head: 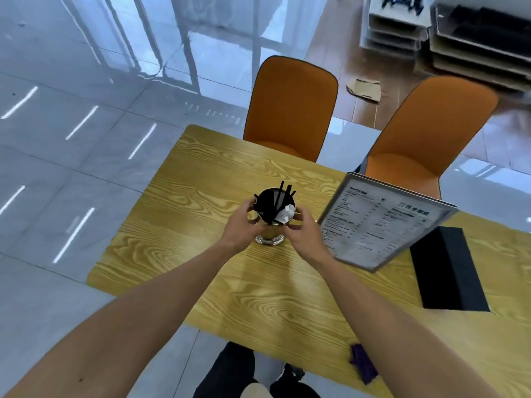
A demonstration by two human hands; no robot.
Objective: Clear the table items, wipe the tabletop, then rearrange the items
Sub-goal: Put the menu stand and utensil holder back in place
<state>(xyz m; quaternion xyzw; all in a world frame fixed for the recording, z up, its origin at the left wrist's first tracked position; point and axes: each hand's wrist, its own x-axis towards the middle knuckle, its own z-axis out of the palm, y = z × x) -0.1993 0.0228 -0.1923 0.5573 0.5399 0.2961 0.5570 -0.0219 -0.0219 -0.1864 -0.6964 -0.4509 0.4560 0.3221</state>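
- Both hands wrapped around a clear glass cup (270, 237) standing on a yellow wood-grain table (230, 282), near its middle.
- Left hand (240, 222) curled on the cup's left side, right hand (301, 229) curled on its right; each grip closed around the rim.
- Black straws (283, 193) and white packets (288, 211) sticking up inside the cup.
- Upright menu stand (382, 222) just right of the cup.
- Black box (448, 268) lying flat further right, behind the menu stand.
- Purple cloth (363, 363) near the table's front edge.
- Two orange chairs (290, 107) across the table.
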